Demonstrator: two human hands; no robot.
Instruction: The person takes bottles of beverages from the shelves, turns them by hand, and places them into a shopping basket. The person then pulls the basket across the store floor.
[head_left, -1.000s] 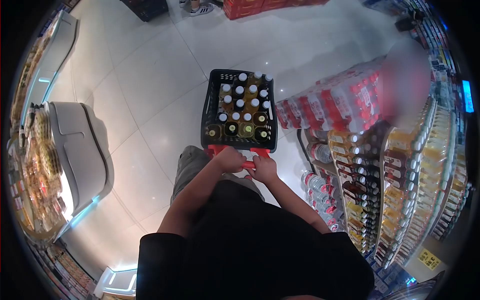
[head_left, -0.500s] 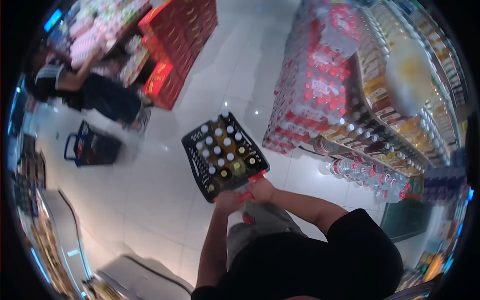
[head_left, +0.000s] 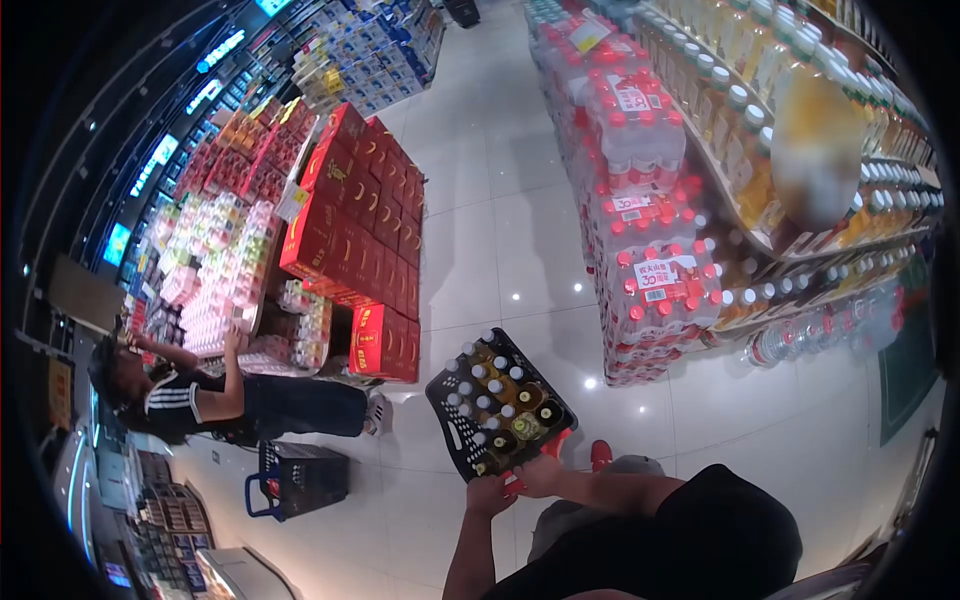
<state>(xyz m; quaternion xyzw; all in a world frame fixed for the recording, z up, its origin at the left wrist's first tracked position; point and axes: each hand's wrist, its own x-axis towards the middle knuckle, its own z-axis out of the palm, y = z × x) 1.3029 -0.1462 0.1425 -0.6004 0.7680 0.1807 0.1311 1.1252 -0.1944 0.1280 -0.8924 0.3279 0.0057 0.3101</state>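
Observation:
A black shopping basket [head_left: 462, 437] full of upright bottles stands before me, low near the floor. Most bottles [head_left: 495, 386] have white caps; several at the near end have dark or gold tops. Both of my hands are wrapped around the basket's red handle [head_left: 514, 487] at its near side. My left hand [head_left: 487, 494] grips the left part of the handle, and my right hand [head_left: 541, 476] grips it close by on the right. The fingers are partly hidden under the hands. A red shoe [head_left: 601, 455] shows just to the right.
At left, a person [head_left: 210, 395] stands beside stacked red boxes [head_left: 345, 230] and packaged goods, with a dark basket with a blue handle [head_left: 300, 480] behind them. Shrink-wrapped bottle packs [head_left: 655, 280] and drink shelves [head_left: 760, 250] line the right. A tiled aisle [head_left: 470, 200] runs between.
My view has tilted up and swung, showing more of the aisle ahead. The basket and both hands now sit lower and further right in view; my grip on the handle stays.

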